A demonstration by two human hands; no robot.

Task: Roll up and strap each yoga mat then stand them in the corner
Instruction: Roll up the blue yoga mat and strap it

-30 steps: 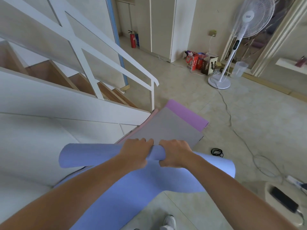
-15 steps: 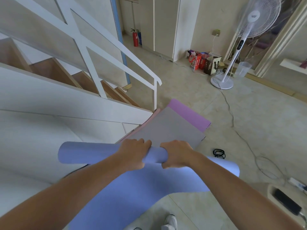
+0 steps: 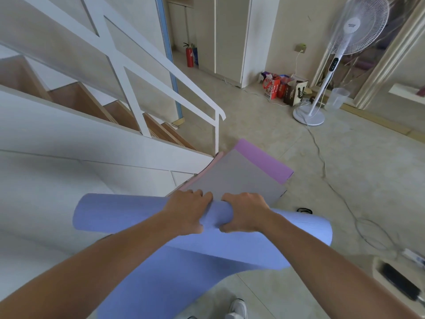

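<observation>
left: staircase wall (image 3: pixel 87 171) close beside the mats | ahead: grey mat (image 3: pixel 239 178) covers floor | right: open tile floor (image 3: pixel 345 180), crossed by fan cable (image 3: pixel 322 157)

No lettering is legible; print on the fan's hub (image 3: pixel 351 25) and red box (image 3: pixel 272 88) is too blurred.

We record: blue yoga mat (image 3: pixel 128 211), partly rolled, gripped mid-roll by our left hand (image 3: pixel 186 212) and right hand (image 3: pixel 243 212), side by side. Beyond, on the floor (image 3: pixel 345 180) along the staircase (image 3: pixel 92 139): grey mat (image 3: pixel 234 180) over purple mat (image 3: pixel 264 157). Black strap (image 3: pixel 304 211) beside them. Standing fan (image 3: pixel 331 61) at the far wall.
</observation>
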